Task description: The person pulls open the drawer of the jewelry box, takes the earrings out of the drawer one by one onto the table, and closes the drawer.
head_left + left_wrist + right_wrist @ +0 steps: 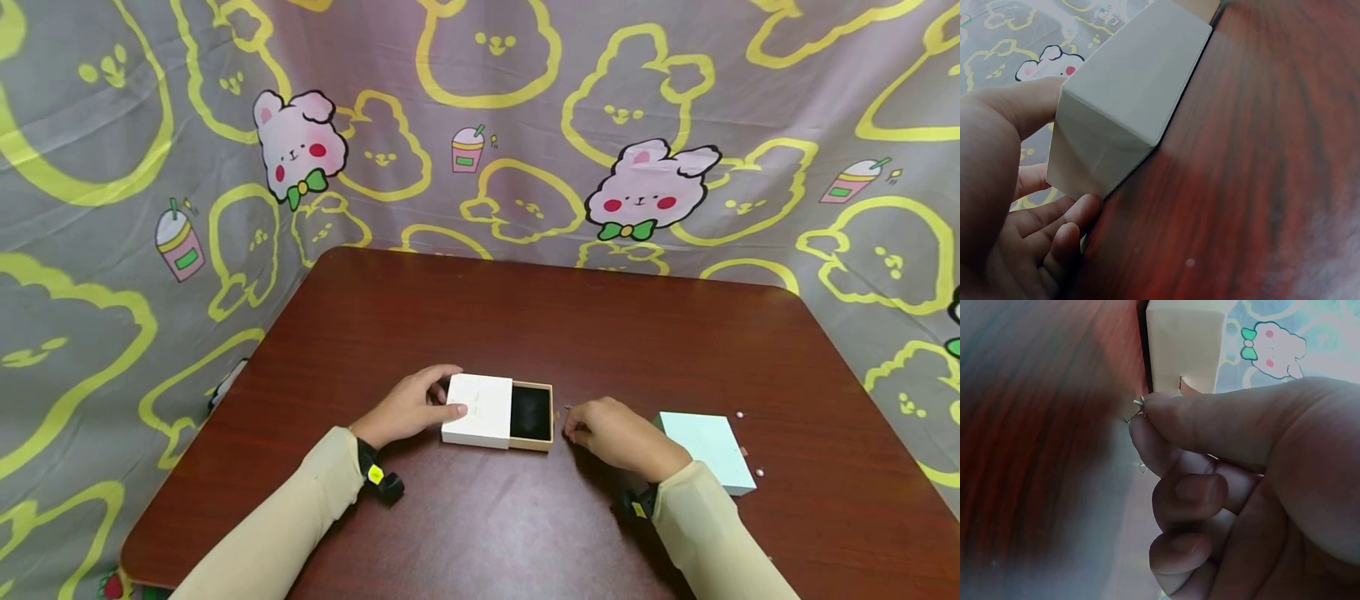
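A white drawer-style gift box point(477, 408) lies on the table with its tan inner tray point(529, 446) pulled partway out to the right. Black padding point(531, 412) lines that tray. My left hand point(411, 408) grips the left end of the white sleeve, thumb on top and index finger at the far corner. Just right of the tray, my right hand point(611, 433) pinches a small silvery earring point(1140, 405) between thumb and index finger. A thin pin sticks out from it; its finer shape is too small to tell. The other right fingers are curled.
A pale mint box point(708, 450) sits to the right, partly behind my right forearm. Two small pearl-like pieces point(740, 414) lie beyond its right side. Patterned cloth point(495, 192) hangs behind and beside the dark red wooden table point(540, 308).
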`<act>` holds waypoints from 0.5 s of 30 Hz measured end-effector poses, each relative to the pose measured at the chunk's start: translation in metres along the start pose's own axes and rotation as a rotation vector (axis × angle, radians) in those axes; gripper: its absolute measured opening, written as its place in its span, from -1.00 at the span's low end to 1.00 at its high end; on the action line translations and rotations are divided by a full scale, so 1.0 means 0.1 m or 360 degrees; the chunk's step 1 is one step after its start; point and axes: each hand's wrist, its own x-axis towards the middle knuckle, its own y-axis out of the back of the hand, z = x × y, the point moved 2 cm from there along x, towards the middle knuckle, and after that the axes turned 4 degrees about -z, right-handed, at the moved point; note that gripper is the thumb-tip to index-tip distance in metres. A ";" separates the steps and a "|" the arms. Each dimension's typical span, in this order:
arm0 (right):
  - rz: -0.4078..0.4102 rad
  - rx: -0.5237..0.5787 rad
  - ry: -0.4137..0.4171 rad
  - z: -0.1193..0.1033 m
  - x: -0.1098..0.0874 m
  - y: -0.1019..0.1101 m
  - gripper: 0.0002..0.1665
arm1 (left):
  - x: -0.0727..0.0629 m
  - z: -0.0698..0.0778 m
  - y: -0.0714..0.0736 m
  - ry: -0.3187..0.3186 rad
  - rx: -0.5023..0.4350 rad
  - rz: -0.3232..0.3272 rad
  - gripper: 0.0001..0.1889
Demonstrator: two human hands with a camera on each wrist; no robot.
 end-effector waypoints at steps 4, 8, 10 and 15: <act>-0.0002 -0.0003 0.0015 0.00 0.01 0.00 -0.83 | 0.01 -0.02 0.00 0.0006 -0.0005 0.0003 -0.27; -0.0017 0.0001 0.0015 -0.01 0.01 0.00 -0.84 | 0.00 -0.03 0.00 0.0009 -0.0008 0.0001 -0.27; -0.0021 0.0003 0.0020 -0.01 0.01 0.00 -0.84 | 0.01 -0.03 0.00 0.0009 -0.0011 0.0000 -0.27; -0.0017 -0.0001 0.0051 -0.01 0.01 -0.01 -0.84 | 0.01 -0.03 0.00 0.0015 -0.0017 0.0002 -0.27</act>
